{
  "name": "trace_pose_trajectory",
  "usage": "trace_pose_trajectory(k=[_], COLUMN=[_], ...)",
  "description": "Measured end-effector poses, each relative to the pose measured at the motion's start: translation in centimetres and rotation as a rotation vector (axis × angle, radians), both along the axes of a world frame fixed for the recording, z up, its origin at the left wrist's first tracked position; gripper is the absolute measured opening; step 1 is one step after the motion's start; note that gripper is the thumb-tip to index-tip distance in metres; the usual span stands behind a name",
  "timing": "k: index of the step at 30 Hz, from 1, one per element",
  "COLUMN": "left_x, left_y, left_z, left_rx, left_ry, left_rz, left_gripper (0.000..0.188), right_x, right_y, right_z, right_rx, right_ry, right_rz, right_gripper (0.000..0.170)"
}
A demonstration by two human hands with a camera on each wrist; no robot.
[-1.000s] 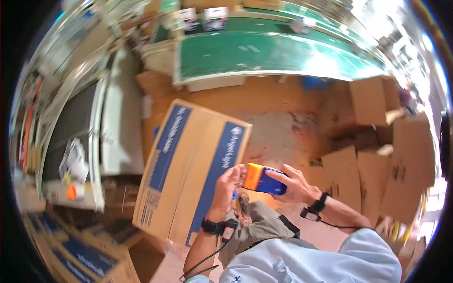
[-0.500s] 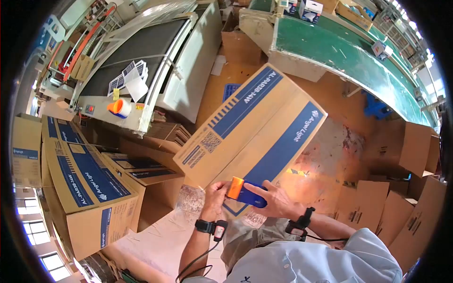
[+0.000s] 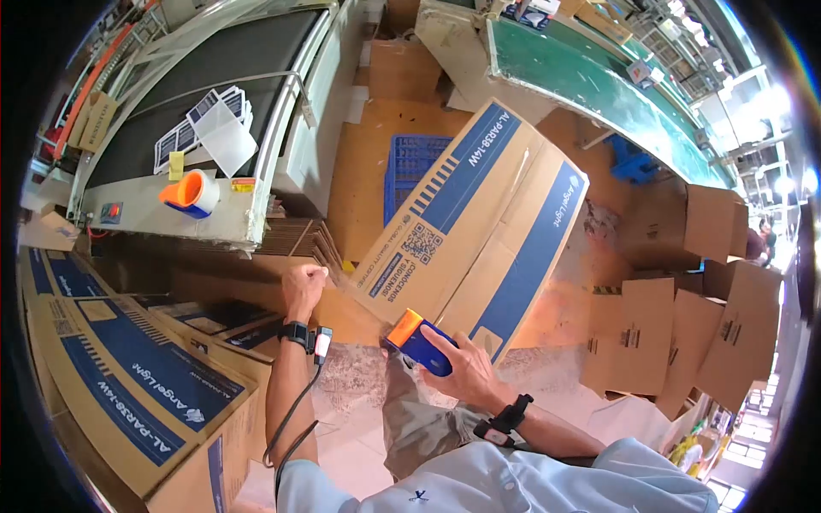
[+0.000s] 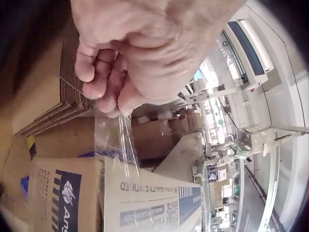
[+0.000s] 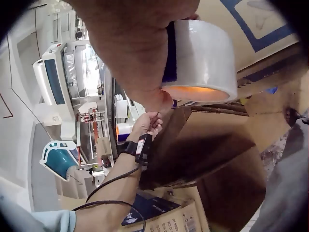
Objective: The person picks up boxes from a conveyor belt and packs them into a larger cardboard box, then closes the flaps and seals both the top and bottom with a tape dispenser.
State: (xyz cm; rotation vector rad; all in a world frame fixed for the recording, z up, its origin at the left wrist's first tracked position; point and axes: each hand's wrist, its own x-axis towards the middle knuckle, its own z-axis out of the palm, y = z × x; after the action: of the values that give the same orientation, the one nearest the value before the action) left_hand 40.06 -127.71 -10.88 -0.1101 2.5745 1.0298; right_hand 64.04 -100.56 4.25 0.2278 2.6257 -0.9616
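Observation:
A taped-up cardboard carton (image 3: 479, 231) with blue bands lies tilted in front of the person. The right hand (image 3: 466, 369) grips a blue-and-orange packing tape dispenser (image 3: 426, 350) at the carton's near edge. Its wide roll of clear tape (image 5: 205, 60) shows in the right wrist view. Left of the carton, the left hand (image 3: 304, 289) is raised with curled fingers. In the left wrist view it pinches the end of a clear tape strip (image 4: 116, 140), which runs down to the carton.
A conveyor (image 3: 248, 60) stands at the left, with labels and a second tape dispenser (image 3: 195, 195) on its end. Below it are stacked flat cardboard (image 3: 295, 239) and a printed carton (image 3: 145, 385). A blue crate (image 3: 410, 167) lies behind; open boxes (image 3: 633, 333) stand at right.
The left hand has moved away leftward from the dispenser, drawing out tape. The right hand has brought the dispenser slightly left and down at the carton's near edge. The view has turned left.

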Motion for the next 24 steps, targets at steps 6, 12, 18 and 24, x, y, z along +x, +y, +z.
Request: trace_pose_trajectory(k=[6,12,18,24], left_x=[-0.1,3.0,5.1,4.0], left_y=[0.7,2.5,3.0,1.4], left_z=[-9.4,-1.9,-3.3,-7.0], left_rx=[-0.112,0.721,0.82,0.711], left_ry=[-0.214,-0.341,-0.52,-0.355], left_rz=[-0.145,0.153,0.156,0.062], left_gripper=[0.039,0.049,0.052,0.065], right_x=[-0.7,-0.6,6.6,22.7], right_y=[-1.5,-1.2,4.1,14.4], right_z=[-0.2,-0.6,3.1,4.0], right_rx=[0.066,0.021,-0.009,0.038], right_ry=[-0.083,-0.054,-0.091,-0.135], right_rz=[-0.034,-0.057,-0.013,-0.023], right_gripper=[0.081,0.08,0.08,0.079])
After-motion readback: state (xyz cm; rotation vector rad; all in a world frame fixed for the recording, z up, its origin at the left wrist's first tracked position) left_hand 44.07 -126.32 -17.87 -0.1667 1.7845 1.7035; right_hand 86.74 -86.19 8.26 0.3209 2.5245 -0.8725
